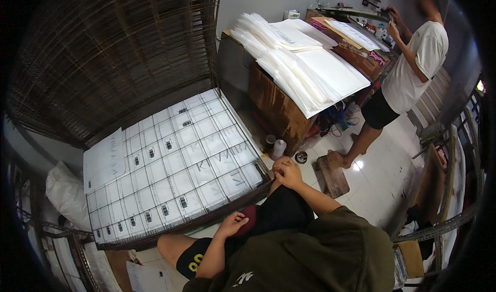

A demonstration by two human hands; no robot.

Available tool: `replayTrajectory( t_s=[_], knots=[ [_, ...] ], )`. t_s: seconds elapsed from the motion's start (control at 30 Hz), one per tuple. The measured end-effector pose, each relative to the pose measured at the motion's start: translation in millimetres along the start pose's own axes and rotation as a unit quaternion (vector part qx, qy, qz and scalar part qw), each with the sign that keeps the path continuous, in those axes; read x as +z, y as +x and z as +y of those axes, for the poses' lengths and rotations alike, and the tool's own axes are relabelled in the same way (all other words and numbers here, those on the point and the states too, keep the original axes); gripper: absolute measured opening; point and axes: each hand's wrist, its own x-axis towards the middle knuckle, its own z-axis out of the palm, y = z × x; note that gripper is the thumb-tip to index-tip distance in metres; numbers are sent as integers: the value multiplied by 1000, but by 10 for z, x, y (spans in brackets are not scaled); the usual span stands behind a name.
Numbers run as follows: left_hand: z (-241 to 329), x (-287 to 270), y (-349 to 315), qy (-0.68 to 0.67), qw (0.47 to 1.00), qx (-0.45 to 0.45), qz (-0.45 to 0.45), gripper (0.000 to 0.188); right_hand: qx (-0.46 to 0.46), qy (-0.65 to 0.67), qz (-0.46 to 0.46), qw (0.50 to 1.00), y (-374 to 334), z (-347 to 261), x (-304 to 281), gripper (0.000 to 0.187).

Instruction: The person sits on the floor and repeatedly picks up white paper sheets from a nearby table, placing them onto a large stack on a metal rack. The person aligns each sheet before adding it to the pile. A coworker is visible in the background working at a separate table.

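My left hand (233, 224) rests on my lap beside a dark red patch of cloth (246, 221). Its fingers are loosely bent, and I see nothing held in them. My right hand (289, 174) lies over my raised bare knee, its fingers wrapped around it. Just left of that knee is the corner of a low rack, where white sheets (175, 160) with dark lettering and small dark printed blocks lie under a wire grid. Neither hand touches the sheets.
A tall wire-mesh frame (113, 54) leans up behind the rack. White sheets are stacked (310, 64) on a wooden cabinet (274, 93). Bottles (279, 148) and a wooden step (333, 175) stand on the tiled floor. A co-worker (413, 59) stands at the far table, hands raised.
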Motion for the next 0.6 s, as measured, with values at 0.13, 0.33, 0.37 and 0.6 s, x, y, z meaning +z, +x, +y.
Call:
replayTrajectory(
  t_s=[0.13, 0.33, 0.37, 0.6],
  knots=[
    [-2, -44, -17, -69, 998, -1, 5, 40, -90, 52, 22, 994, 107, -84, -73, 26],
    [66, -72, -34, -95, 995, -20, -5, 36, -98, 153, 174, 968, 566, -579, -925, 23],
    [98, -63, -31, -95, 995, -32, -5, 36, -98, 194, 193, 957, 671, -619, -1103, 23],
    [88, -96, -136, -117, 991, -64, 17, 38, -6, 543, 276, 793, 1790, -435, -2033, 58]
  ],
)
